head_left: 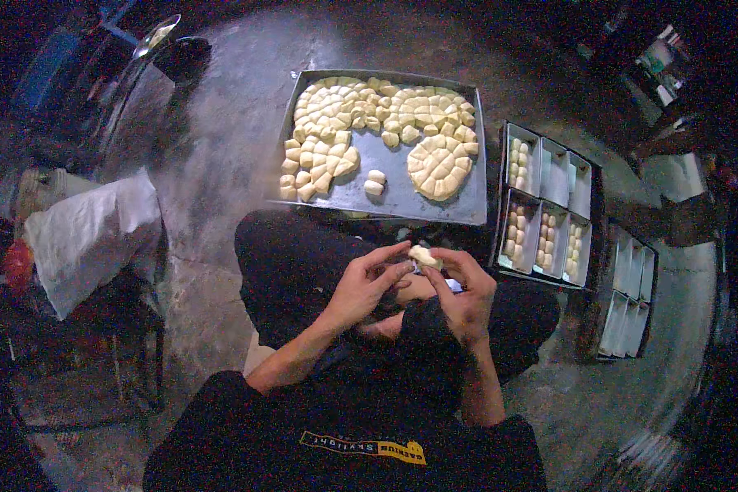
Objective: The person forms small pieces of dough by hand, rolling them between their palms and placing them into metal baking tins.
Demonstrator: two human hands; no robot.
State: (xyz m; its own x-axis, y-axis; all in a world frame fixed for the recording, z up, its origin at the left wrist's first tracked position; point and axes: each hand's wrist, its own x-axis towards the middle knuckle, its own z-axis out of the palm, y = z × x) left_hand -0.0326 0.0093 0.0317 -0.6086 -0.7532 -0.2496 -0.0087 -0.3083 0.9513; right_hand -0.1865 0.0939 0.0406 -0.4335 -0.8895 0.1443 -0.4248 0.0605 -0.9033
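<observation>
A small pale piece of dough [424, 257] is pinched between the fingertips of both hands above my lap. My left hand [371, 283] grips it from the left, thumb and forefinger on its edge. From the other side my right hand [466, 291] holds it with thumb and fingers. Just beyond lies a large metal tray [377, 156] bearing many dough pieces, some joined in scored rounds such as the dough round [440, 167] at its right. Two small dough pieces [375, 183] sit apart near the tray's front edge.
To the right, a dark-rimmed set of loaf tins [541, 197] holds rows of dough balls in several compartments. Farther right stands a second set of tins [629, 289]. A white sack [98, 234] rests on a stand at the left. The floor [230, 123] is grey.
</observation>
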